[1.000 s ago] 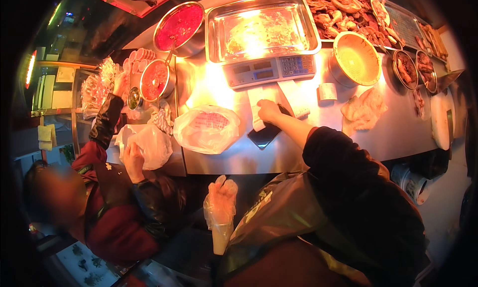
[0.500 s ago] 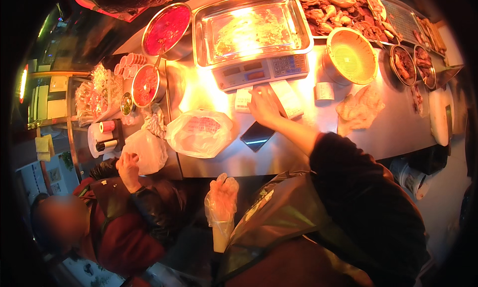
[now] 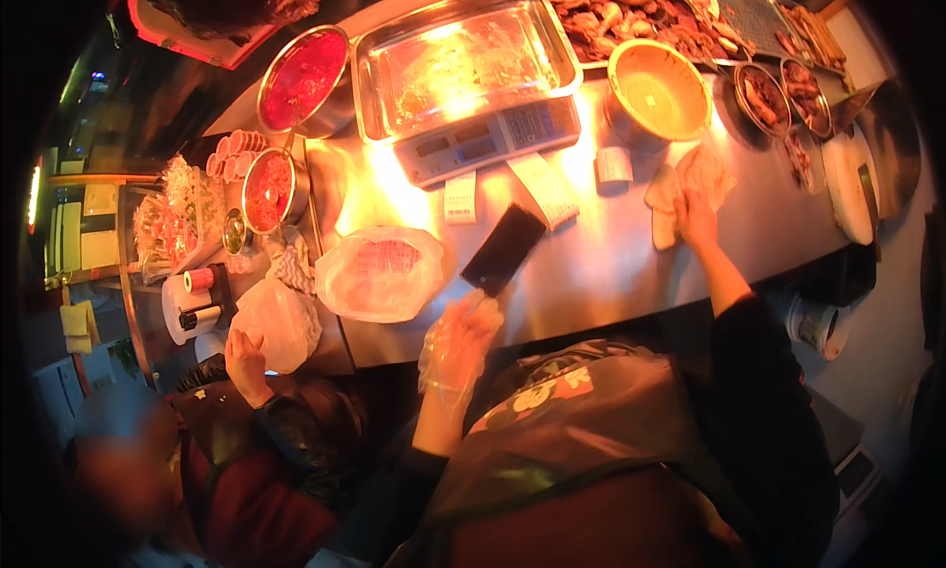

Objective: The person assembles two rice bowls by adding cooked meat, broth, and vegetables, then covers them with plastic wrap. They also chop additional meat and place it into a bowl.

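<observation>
At the right of the metal counter, my bare right hand (image 3: 698, 221) grips a crumpled light cloth (image 3: 706, 179), its fingers pressed into the fabric. My left hand (image 3: 463, 336), in a clear plastic glove, is at the counter's front edge with loosely open fingers. Just beyond its fingertips lies a dark phone (image 3: 505, 250); whether they touch is hard to tell. Two printed paper slips, one a label (image 3: 460, 198) and the other a longer strip (image 3: 544, 190), lie below the scale (image 3: 483, 144). A white plastic bag (image 3: 382, 272) rests left of the phone.
A steel tray (image 3: 370, 120) sits on the scale. Beside it stand a yellow basket (image 3: 658, 90), a paper roll (image 3: 613, 165) and bowls of meat (image 3: 764, 100). Red-filled pots (image 3: 268, 189) are at the left. Another person's hand (image 3: 246, 363) is near a second bag (image 3: 276, 322).
My right hand has left the paper slips and moved right onto the cloth. My left hand has come up and forward towards the phone. The view has shifted slightly.
</observation>
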Motion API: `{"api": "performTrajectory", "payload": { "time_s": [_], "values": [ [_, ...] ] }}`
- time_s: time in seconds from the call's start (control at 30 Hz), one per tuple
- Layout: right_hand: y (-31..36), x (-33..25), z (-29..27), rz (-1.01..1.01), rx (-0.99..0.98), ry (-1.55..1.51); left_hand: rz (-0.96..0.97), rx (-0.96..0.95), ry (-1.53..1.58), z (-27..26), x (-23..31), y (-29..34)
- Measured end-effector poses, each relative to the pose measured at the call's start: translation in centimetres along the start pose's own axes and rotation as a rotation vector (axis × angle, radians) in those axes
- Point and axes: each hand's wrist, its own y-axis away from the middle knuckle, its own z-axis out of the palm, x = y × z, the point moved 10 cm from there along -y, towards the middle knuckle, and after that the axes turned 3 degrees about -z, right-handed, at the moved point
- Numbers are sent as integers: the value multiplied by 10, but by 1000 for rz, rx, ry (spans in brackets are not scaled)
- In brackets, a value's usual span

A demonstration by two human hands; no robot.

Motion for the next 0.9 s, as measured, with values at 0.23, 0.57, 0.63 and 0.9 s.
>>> {"api": "performTrajectory", "payload": {
  "time_s": [0.23, 0.57, 0.63, 0.9],
  "values": [
    [35, -35, -18, -112, -25, -257, 6, -138, -87, 53, -13, -26],
    [206, -217, -168, -801, 17, -659, 389, -187, -353, 166, -76, -58],
    [205, -176, -188, -690, 137, -480, 450, -207, -285, 193, -112, -61],
    [236, 42, -254, -395, 332, -366, 277, -542, -591, 305, -339, -56]
  ]
}}
